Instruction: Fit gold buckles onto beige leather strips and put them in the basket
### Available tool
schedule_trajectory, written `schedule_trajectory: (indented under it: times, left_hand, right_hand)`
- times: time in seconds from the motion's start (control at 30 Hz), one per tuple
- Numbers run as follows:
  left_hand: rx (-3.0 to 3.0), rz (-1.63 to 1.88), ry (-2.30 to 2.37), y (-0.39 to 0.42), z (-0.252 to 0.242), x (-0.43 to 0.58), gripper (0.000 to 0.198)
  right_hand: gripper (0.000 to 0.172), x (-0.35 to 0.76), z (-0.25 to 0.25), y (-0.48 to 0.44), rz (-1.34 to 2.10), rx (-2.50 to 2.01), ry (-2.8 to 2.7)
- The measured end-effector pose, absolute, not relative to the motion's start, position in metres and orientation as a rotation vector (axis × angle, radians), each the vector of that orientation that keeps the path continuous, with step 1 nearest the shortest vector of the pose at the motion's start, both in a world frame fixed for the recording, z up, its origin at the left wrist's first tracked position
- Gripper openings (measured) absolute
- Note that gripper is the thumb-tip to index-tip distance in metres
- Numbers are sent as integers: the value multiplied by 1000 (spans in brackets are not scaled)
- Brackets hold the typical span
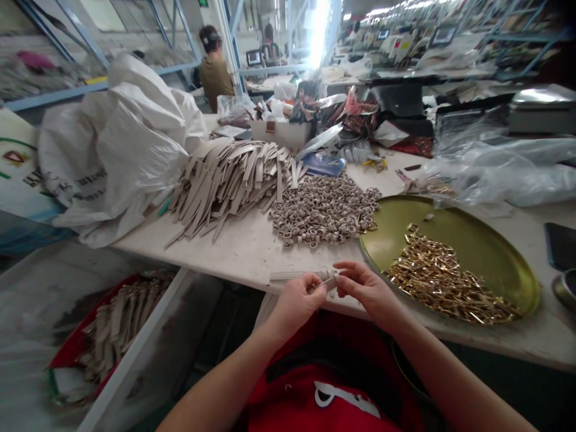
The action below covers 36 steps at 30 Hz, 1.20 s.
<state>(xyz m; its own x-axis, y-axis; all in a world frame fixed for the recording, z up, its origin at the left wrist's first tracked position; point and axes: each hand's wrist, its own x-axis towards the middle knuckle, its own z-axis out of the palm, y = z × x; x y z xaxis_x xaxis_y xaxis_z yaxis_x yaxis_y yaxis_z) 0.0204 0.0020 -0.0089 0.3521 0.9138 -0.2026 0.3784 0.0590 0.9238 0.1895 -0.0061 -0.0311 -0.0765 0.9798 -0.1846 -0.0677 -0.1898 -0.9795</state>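
At the front edge of the table, my left hand [302,297] is closed on a grey-beige strap [288,275], one flat length of which lies out to the left. My right hand [365,290] pinches at the strap's right end, with fingertips close to those of the left. Something small and shiny shows at that end, too small to make out. Just beyond the hands is a heap of small grey-beige strap loops [324,210]. To the right, a round gold-coloured tray [490,252] holds a pile of gold metal buckles [445,279].
A big pile of loose straps [234,180] lies behind on the left, beside a white sack [135,138]. Below left, a red-edged bag [76,342] holds more straps. Clear plastic bags [504,174] and a dark phone-like slab [560,245] are at right. A person [215,72] is farther back.
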Motion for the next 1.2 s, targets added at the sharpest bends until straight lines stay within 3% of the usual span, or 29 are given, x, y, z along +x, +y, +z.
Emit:
schedule_trajectory:
  times: [0.43,0.6,0.7,1.0,1.2]
  left_hand:
    - [1675,611,1435,6,-10,17,18]
    - [1233,698,1206,10,-16,21,17]
    - [1114,716,1161,9,-19,25,18]
    - [1516,606,1251,-2,-14,14,15]
    - [1557,628,1204,-10,-7,20,20]
  right_hand:
    - [24,191,-36,-3,1663,-1132,-732]
    - [24,181,-34,-5,1483,-1165,-770]
    - [32,177,-36,-8,1381,-1193,-795]
    - [34,176,-44,-19,1324,-1352,-924]
    - [31,177,-41,-31,1531,-1249,-774]
